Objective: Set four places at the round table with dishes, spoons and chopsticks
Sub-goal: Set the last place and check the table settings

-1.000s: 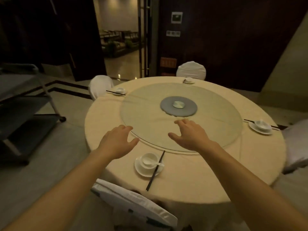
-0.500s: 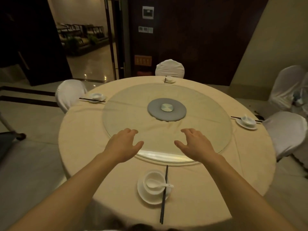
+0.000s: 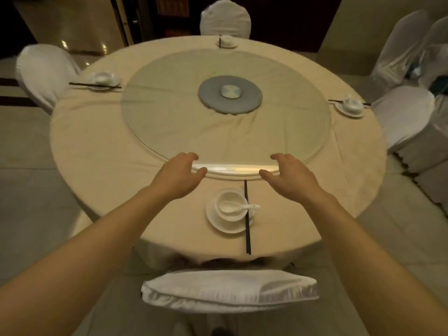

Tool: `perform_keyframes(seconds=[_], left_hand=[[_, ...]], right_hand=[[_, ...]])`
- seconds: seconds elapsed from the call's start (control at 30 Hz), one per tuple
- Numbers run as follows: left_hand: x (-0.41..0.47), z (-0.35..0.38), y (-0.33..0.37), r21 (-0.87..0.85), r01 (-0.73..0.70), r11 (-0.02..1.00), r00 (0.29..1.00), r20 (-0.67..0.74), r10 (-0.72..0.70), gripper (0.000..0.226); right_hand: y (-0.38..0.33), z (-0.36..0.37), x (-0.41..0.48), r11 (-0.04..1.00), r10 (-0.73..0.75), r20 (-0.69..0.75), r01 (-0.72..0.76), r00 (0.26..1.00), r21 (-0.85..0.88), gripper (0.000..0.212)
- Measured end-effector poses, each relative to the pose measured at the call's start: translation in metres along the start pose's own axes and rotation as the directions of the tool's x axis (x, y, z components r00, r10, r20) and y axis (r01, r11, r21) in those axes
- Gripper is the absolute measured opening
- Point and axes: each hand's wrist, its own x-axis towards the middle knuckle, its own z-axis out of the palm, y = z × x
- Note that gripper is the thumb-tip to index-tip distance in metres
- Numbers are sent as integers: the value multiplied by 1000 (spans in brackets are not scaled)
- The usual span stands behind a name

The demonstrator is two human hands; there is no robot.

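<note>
The round table (image 3: 97,151) with a cream cloth carries a place setting on each side. The near setting is a white plate (image 3: 218,224) with a bowl (image 3: 230,198), a spoon (image 3: 236,207) lying across it and black chopsticks (image 3: 247,224) at its right. Similar white dishes with chopsticks stand at the left (image 3: 103,80), far (image 3: 226,41) and right (image 3: 350,106). My left hand (image 3: 178,177) and right hand (image 3: 289,177) hover empty, fingers relaxed, over the near edge of the glass turntable (image 3: 169,117).
A grey disc (image 3: 208,98) with a small round piece lies at the turntable's centre. White-covered chairs stand at the near side (image 3: 228,289), left (image 3: 41,73), far side (image 3: 224,16) and right (image 3: 402,115), with more chairs at the far right (image 3: 400,47).
My view has swung round and tilted down, so the near setting and chair now sit centred below me. Both hands stay apart and empty, now nearer the turntable's front edge.
</note>
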Motion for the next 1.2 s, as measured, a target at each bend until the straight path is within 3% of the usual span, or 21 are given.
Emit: perform_keyframes(seconds=[0.27, 0.5, 0.63, 0.73, 0.87, 1.03, 1.2], left_hand=[[10, 81, -31, -31, 68, 997, 985, 161, -62, 55], [22, 127, -37, -95, 161, 982, 980, 137, -147, 50], [29, 153, -40, -214, 334, 918, 938, 173, -301, 50], [31, 173, -42, -289, 436, 852, 896, 220, -385, 51], [33, 192, -44, -346, 517, 783, 855, 257, -451, 50], [39, 199, -48, -444, 565, 696, 825, 279, -492, 47], [41, 197, -44, -459, 568, 684, 823, 310, -476, 43]], right_hand=[[33, 73, -7, 994, 96, 144, -101, 985, 33, 65], [71, 116, 3, 969, 175, 201, -205, 964, 139, 47], [94, 146, 12, 837, 327, 323, -431, 888, 337, 37], [101, 172, 17, 719, 353, 436, -538, 828, 440, 35], [104, 200, 23, 678, 337, 455, -548, 824, 490, 34], [99, 212, 25, 586, 313, 455, -547, 834, 598, 13], [92, 213, 28, 522, 286, 483, -557, 828, 645, 14]])
